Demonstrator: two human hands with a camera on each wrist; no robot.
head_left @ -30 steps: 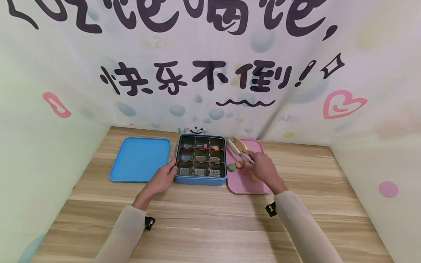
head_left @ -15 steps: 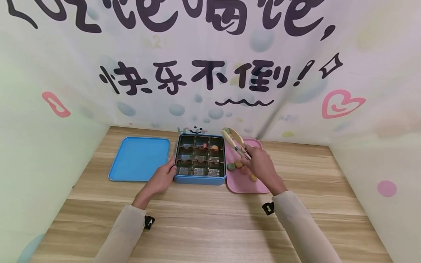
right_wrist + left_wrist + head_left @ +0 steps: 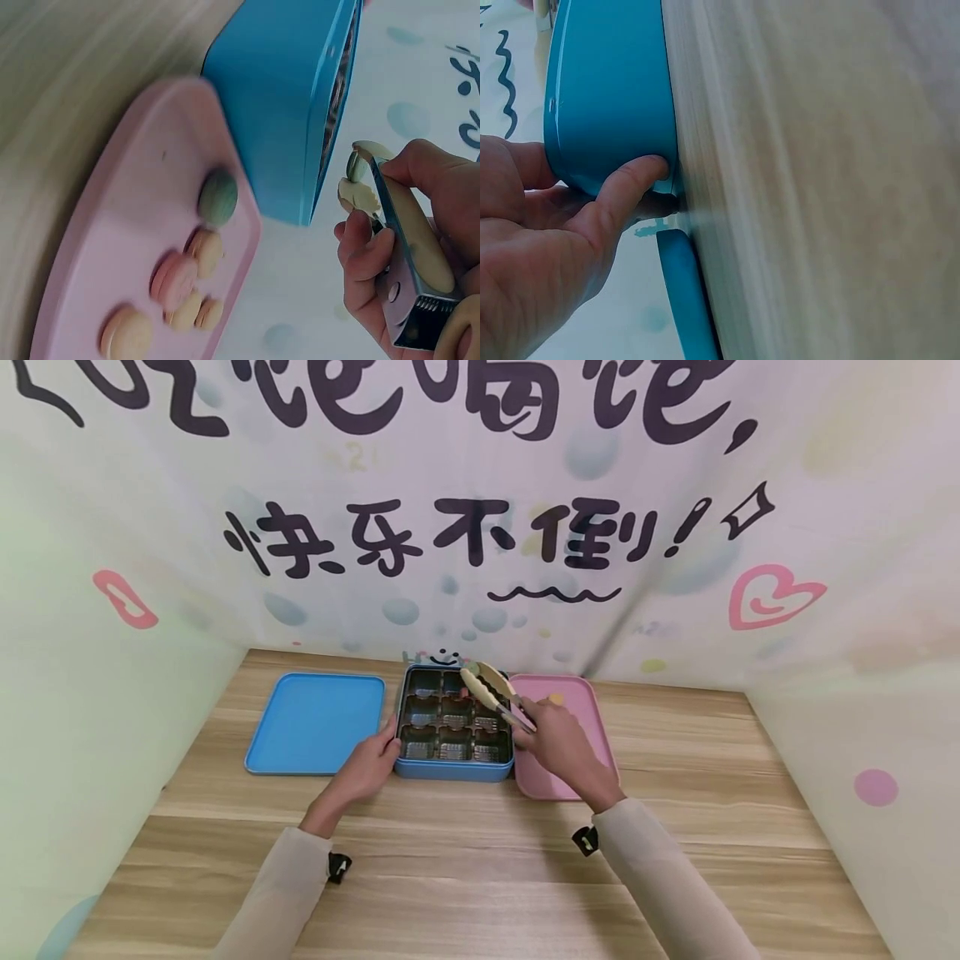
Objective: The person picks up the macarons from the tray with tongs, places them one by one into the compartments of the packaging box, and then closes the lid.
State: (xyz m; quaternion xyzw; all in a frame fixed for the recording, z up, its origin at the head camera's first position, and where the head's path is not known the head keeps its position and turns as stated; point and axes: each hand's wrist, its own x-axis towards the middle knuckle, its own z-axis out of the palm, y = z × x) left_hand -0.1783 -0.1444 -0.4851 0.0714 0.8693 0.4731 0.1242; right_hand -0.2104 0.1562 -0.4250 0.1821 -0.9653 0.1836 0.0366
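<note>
My right hand (image 3: 562,743) grips metal tongs (image 3: 405,232) with cream-coloured tips. Between those tips is a green macaron (image 3: 471,668), held above the back row of a blue box (image 3: 453,772). A dark insert divides the box into several compartments. One back compartment shows a small pink macaron (image 3: 464,692); the tongs cover part of that row. At the front left corner my left hand (image 3: 367,768) holds the box, its thumb (image 3: 634,184) on the front wall and its other fingers round the side.
A pink tray (image 3: 112,225) touches or nearly touches the box's right side. On it lie several macarons, among them a green one (image 3: 217,196) and a pink one (image 3: 175,281). Left of the box lies a blue lid (image 3: 315,724). A printed wall (image 3: 337,610) stands behind.
My right hand has lifted the green macaron in the tongs off the pink tray and carried it left, over the box. The left hand stays at the box's corner.
</note>
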